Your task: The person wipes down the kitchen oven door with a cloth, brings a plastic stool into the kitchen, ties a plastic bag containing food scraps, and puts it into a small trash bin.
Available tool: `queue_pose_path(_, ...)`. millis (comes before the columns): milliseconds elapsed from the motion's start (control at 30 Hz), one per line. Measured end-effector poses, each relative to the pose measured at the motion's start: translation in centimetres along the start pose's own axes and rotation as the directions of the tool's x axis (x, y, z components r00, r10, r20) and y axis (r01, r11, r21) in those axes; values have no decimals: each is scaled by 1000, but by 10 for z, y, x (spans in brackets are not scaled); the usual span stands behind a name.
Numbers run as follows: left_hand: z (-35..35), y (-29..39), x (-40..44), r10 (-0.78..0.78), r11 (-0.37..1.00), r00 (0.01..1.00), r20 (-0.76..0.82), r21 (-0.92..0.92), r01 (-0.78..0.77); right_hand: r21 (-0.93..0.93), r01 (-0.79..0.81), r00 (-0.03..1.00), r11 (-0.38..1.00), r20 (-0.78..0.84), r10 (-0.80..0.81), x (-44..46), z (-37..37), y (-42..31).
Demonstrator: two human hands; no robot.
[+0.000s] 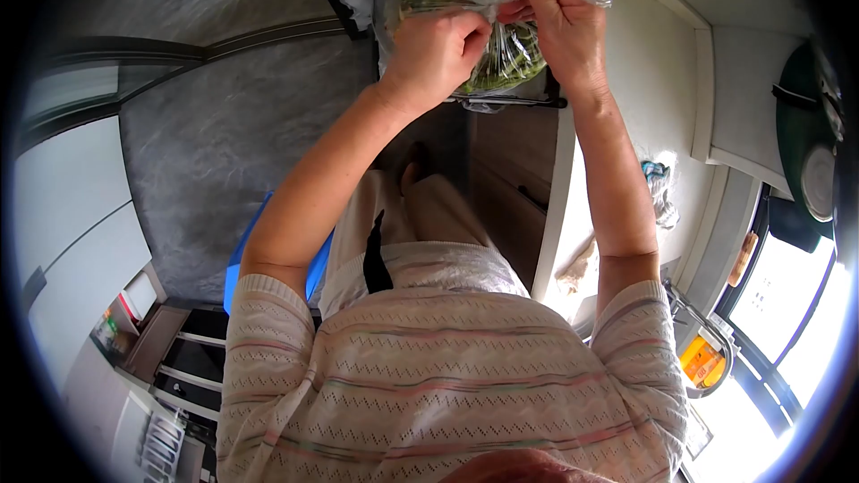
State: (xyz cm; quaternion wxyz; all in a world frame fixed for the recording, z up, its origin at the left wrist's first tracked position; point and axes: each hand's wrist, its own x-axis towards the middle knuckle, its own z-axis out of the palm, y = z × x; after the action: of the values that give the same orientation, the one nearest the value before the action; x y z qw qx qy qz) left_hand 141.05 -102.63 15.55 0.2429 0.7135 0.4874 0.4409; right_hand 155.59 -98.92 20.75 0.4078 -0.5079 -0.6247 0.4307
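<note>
A clear plastic bag [510, 63] with green, leafy-looking contents sits at the top centre, its neck gathered and twisted. My left hand [438, 55] is closed on the bag at the left of the neck, fingers curled inward. On the other side, my right hand [565, 31] pinches the gathered plastic between thumb and fingers. The loose, whitish top of the bag sticks out past my right hand. Under the bag runs the dark edge of a rack or bin, mostly hidden.
A pale counter [640, 80] runs along the right, with a cloth [660, 192] and a metal faucet [716, 331] near the window. A blue container [240, 259] stands on the left by my body. White cabinets [76, 188] line the far left.
</note>
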Motion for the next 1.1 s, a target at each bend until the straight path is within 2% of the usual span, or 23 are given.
queue_pose_path(100,-8,4,4,31,985,999,25,167,-35,60,34,999,998,-5,-34,0,-2,0)
queue_pose_path(200,-16,6,7,24,970,990,138,235,-56,127,53,998,990,-25,-50,-1,-1,-3)
queue_pose_path(367,-21,8,7,100,983,979,176,132,-124,39,54,998,998,12,-54,-2,-3,-13)
queue_pose_path(400,-24,10,7,114,986,978,176,99,-133,73,70,997,995,9,-71,-2,-3,-13)
queue_pose_path(467,-36,17,7,61,996,974,220,50,-74,143,101,995,985,4,-102,-1,-2,-14)
queue_pose_path(500,-41,20,6,34,999,970,241,29,-43,122,100,995,988,17,-102,-1,-3,-15)
queue_pose_path(600,-49,17,6,123,987,981,152,85,-137,86,97,994,992,43,-101,1,-3,-24)
queue_pose_path(700,-66,23,8,167,985,985,42,40,-169,102,129,991,986,32,-133,1,2,-38)
queue_pose_path(767,-80,27,12,187,978,980,70,81,-192,98,199,979,975,33,-203,3,5,-48)
queue_pose_path(800,-89,30,14,192,975,978,78,98,-199,37,183,983,982,-14,-183,2,10,-61)
queue_pose_path(867,-112,38,23,144,989,988,52,-21,-143,85,221,975,972,-28,-220,8,18,-77)
queue_pose_path(900,-121,35,25,166,985,986,31,-47,-165,108,243,970,964,-33,-241,11,24,-87)
queue_pose_path(967,-141,30,29,211,973,978,-11,-96,-211,70,230,972,971,36,-233,16,45,-110)
queue_pose_path(1033,-174,24,31,226,974,974,34,-20,-226,8,195,978,981,71,-195,18,73,-135)
queue_pose_path(1067,-192,20,29,273,962,962,3,29,-273,-84,160,983,984,100,-152,18,89,-148)
queue_pose_path(1100,-213,18,27,186,983,980,67,-18,-185,-26,166,964,986,216,-156,17,105,-166)
